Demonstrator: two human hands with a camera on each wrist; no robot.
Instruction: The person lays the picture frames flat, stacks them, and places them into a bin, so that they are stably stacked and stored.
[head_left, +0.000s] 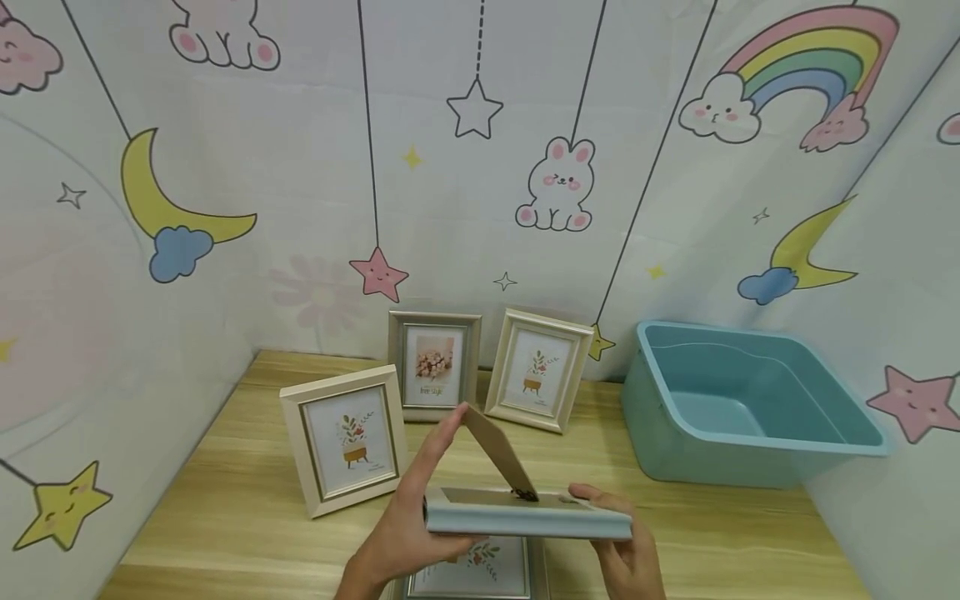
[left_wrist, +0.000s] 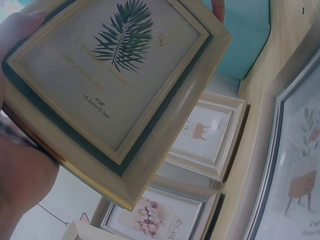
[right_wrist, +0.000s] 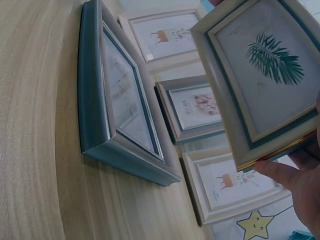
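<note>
A photo frame (head_left: 528,523) is held face-down above the table, its brown stand flap (head_left: 498,454) swung up from the back. My left hand (head_left: 405,517) grips its left end, with the thumb side below and a finger reaching up to the flap's tip. The right end is pinched by my right hand (head_left: 626,542), fingers on the back and front. Both wrist views show its front, with a green palm-leaf print (left_wrist: 124,37) behind a pale border. Under it, another photo frame (head_left: 480,571) lies face-up on the table, partly hidden.
Three photo frames stand on the wooden table (head_left: 720,533): a cream one (head_left: 291,425) at left, a grey-brown one (head_left: 396,367) at the back, and another cream one (head_left: 498,367). A blue-green plastic tub (head_left: 697,462) sits at the right. Patterned cloth (head_left: 300,125) hangs behind.
</note>
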